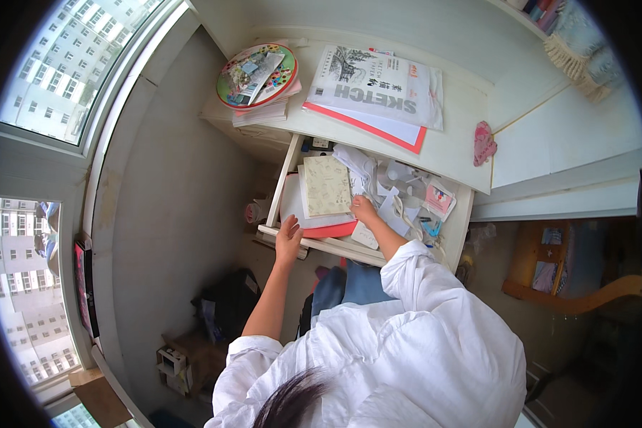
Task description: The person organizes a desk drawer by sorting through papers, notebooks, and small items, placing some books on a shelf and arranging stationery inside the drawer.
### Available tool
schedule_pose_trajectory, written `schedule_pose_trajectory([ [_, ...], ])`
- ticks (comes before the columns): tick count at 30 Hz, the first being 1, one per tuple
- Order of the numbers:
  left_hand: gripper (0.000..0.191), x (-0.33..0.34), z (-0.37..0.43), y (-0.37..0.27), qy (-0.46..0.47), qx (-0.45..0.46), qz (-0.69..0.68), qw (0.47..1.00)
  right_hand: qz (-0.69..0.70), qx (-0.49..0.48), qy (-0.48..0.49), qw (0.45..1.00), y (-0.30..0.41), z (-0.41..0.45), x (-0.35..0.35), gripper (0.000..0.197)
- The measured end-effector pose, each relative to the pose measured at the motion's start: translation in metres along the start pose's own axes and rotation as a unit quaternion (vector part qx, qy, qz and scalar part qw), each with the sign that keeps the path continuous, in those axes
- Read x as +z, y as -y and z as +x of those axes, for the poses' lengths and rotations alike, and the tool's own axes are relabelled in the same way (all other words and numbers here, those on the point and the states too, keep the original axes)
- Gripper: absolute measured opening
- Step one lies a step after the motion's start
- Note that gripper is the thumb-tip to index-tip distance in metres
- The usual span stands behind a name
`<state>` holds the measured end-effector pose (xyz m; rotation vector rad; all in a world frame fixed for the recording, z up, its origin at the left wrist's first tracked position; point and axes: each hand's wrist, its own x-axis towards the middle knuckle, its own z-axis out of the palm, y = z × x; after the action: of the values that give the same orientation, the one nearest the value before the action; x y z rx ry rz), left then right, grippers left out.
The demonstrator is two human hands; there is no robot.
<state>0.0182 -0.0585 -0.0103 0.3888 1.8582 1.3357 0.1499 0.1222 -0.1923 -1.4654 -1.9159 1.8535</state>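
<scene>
Before me a white desk drawer is pulled out. My left hand is at its front left corner, thumb apart from the fingers, with nothing in it. A cream notebook with a printed pattern lies inside on white paper and a red-edged folder. My right hand has its fingers curled at the notebook's lower right edge; whether they grip it is hidden. Just below that hand is a small white card with writing. Crumpled white paper lies beyond the notebook.
On the desktop are a packet of sketch paper, a round tin lid holding small items, stacked paper and a pink cloth. The drawer's right side holds a pink-and-white packet and a blue plastic item.
</scene>
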Motion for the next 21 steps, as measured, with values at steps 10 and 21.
schedule_pose_trajectory([
  [10,0.080,0.034,0.083,0.063,-0.098,-0.133,0.325,0.931,0.137,0.208,0.136,0.959,0.042,-0.014,0.006,0.024],
  [21,0.084,0.033,0.096,0.036,-0.124,0.021,0.525,0.842,0.102,0.065,0.103,0.987,0.066,-0.027,0.010,0.048],
])
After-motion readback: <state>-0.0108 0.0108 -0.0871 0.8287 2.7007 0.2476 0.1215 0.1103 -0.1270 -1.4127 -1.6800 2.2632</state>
